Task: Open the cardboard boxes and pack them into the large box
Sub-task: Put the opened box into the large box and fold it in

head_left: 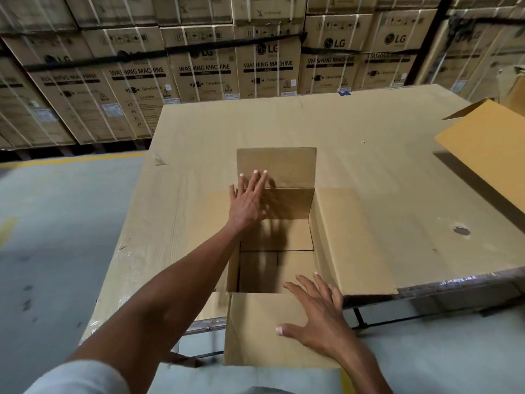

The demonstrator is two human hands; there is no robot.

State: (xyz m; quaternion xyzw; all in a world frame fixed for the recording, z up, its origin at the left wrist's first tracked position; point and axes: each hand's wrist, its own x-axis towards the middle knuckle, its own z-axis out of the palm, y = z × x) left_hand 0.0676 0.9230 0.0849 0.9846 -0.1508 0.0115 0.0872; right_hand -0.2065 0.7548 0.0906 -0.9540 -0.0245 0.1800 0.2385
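Observation:
An open brown cardboard box (287,206) stands on a table covered with flat cardboard sheet (369,155). Its four flaps are spread out, and its inside holds nothing. My left hand (248,199) reaches over the box's far left corner, fingers spread, touching the far flap (287,166). My right hand (318,314) lies flat with fingers apart on the near flap (252,328), which hangs over the table's front edge. The right flap (346,240) rests flat on the table. Neither hand grips anything.
A larger orange-brown box (485,146) with raised flaps stands at the table's right edge. Stacked washing machine cartons (199,66) form a wall behind the table. Grey floor (56,223) with a yellow line lies to the left.

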